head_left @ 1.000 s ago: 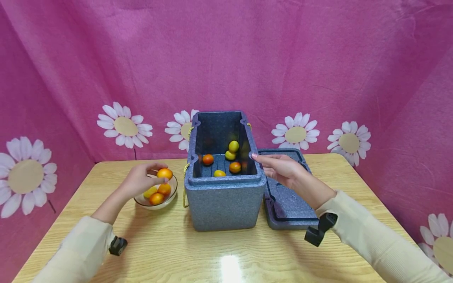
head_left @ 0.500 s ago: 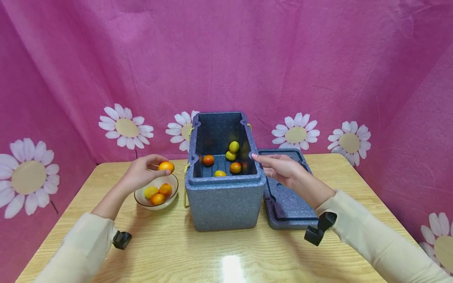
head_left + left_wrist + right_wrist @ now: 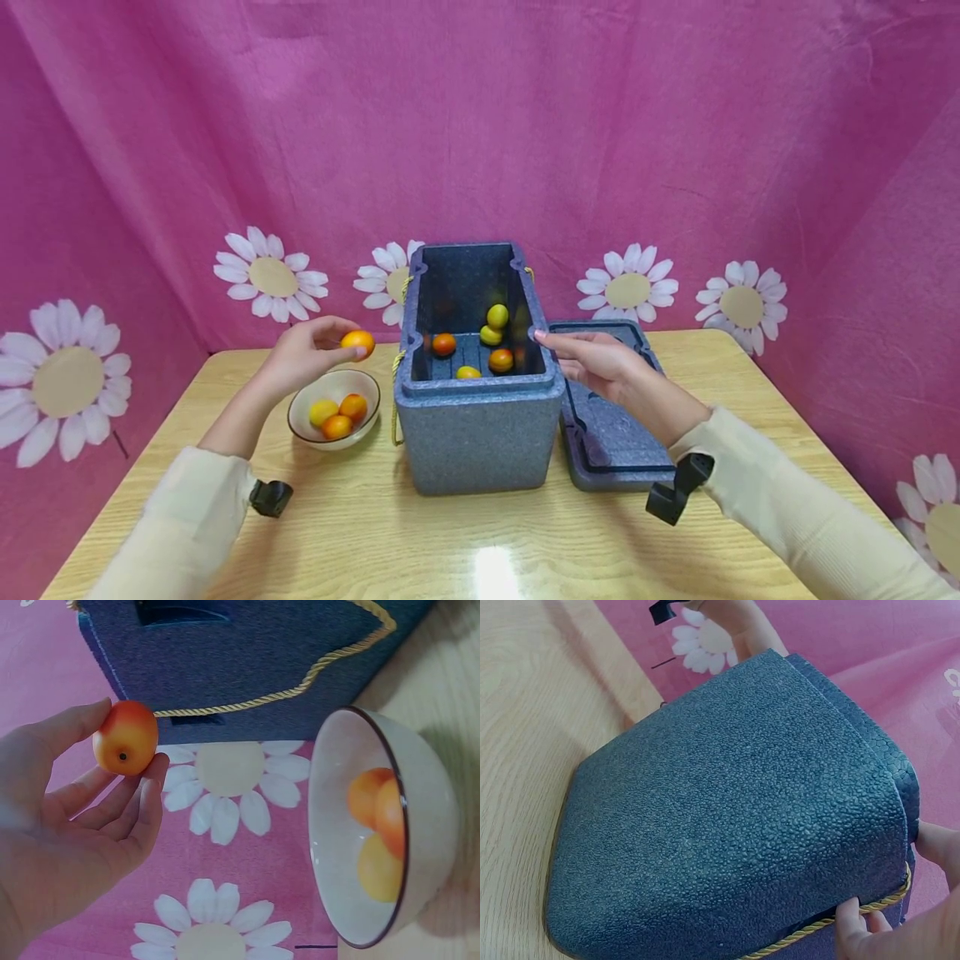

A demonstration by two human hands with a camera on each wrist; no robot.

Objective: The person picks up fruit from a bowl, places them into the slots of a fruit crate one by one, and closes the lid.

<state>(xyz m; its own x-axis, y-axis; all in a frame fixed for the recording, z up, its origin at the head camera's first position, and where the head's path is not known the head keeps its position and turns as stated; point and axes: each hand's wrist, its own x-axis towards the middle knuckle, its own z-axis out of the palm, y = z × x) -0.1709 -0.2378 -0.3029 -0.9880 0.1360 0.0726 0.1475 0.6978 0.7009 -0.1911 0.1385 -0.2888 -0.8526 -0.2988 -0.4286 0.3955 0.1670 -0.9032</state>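
Observation:
My left hand point(image 3: 307, 357) pinches a small orange-red fruit point(image 3: 126, 739), perhaps an apricot, between thumb and fingertips. It is held in the air above and behind a cream bowl point(image 3: 300, 408) with a dark rim, apart from it. Three fruits lie in the bowl: a yellow one point(image 3: 323, 412) and two orange ones point(image 3: 353, 407). A deep grey foam cooler box point(image 3: 480, 442) stands to the right, uncovered, with several yellow and orange-red fruits point(image 3: 501, 360) on its floor. My right hand point(image 3: 600, 362) holds the box's right rim, thumb on top, fingertips by the yellow rope point(image 3: 810, 930).
The foam lid point(image 3: 622, 433) lies on the wooden table point(image 3: 360, 533) to the right of the box, partly beneath my right forearm. Another yellow rope handle point(image 3: 396, 400) hangs on the box's left side, near the bowl. A pink flowered cloth point(image 3: 480, 125) hangs behind the table.
My left hand has lifted the orange-red fruit out of the bowl, moving up and slightly right. My right hand has stayed on the box rim.

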